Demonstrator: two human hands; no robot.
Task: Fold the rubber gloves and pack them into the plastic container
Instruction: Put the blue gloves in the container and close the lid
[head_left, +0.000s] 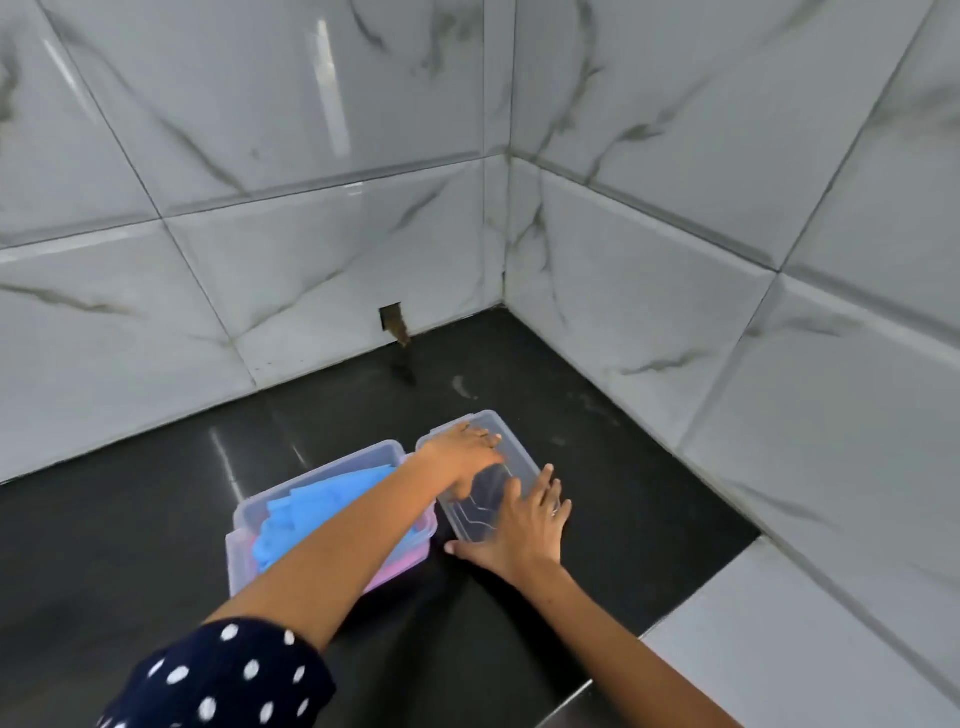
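Observation:
The clear plastic container (244, 519) stands on the dark counter and holds folded blue rubber gloves (311, 512), with something pink (400, 564) beneath them. Its clear lid (519, 462) lies just to the right, almost touching the container. My left hand (467, 452) reaches across the container and grips the lid's far left edge. My right hand (524, 525) lies over the lid's near end, fingers spread on top and thumb along the near edge. The forearm hides part of the gloves.
The glossy black counter (597, 467) sits in a corner of marble-look tiled walls (675, 312). A small dark hole (392, 319) opens in the back wall at counter level. A white surface (779, 649) adjoins the counter at the near right.

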